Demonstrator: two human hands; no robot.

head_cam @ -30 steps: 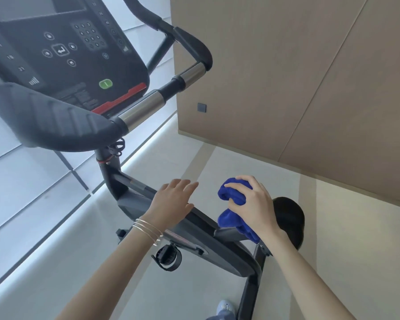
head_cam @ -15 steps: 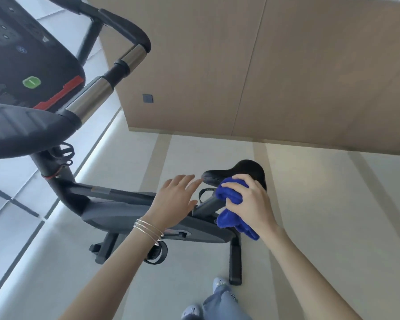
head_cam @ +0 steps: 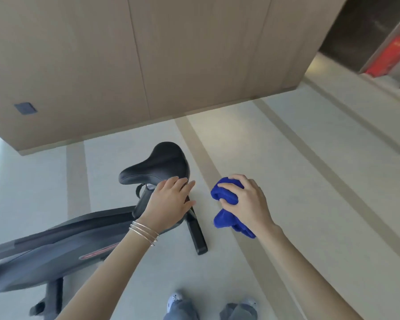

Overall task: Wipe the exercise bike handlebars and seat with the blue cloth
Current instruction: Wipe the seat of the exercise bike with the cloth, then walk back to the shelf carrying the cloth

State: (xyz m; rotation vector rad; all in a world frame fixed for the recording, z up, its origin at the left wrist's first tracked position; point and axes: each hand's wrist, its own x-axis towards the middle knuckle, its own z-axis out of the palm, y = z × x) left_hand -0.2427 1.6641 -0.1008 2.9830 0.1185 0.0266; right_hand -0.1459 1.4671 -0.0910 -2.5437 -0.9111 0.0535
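Bunched blue terry cloth (head_cam: 226,196): soft, light, gripped whole in closed right hand (head_cam: 248,202). Left hand (head_cam: 169,202) spread, empty, beside padded black saddle seat (head_cam: 158,166).

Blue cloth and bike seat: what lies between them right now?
In the head view, only the left hand's fingertips and bare floor separate the blue cloth, bunched in the right hand, from the seat.

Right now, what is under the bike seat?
Under the seat, a dark seat post runs down to the bike frame. The left hand covers the post's right side; the clamp there can't be seen.
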